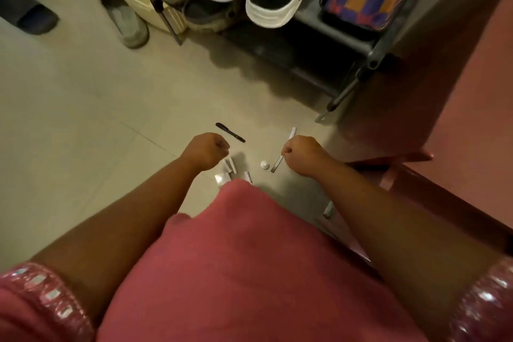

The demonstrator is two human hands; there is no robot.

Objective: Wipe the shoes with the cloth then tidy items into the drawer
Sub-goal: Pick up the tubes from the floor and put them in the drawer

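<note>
Right hand [301, 154] is balled up tight around a white pen [292, 133], the pen's tip poking out above the knuckles toward the shoe rack. Left hand [208, 150] is curled into a fist too, knuckles up, and whether it has anything inside cannot be told from here. Both fists hover over the tiled floor [83, 108], well apart from each other, with the scattered items between and beneath them.

Just past the left fist lies a black pen [230, 132], angled across the tile. Under that fist's near side sit small white pieces [230, 168], partly hidden by the pink garment [249, 258]. Between the hands, a small white cap [264, 165] stands on the floor, and right beside it a thin metal strip [276, 164] lies slanted, its upper end running under the right fist.

Further out, the shoes [266, 0], dark with white soles, hang toes-down on the rack [369, 53]. Slippers [126, 22] lie on the floor to the left. A reddish-brown drawer edge [402, 164] juts out at right.
</note>
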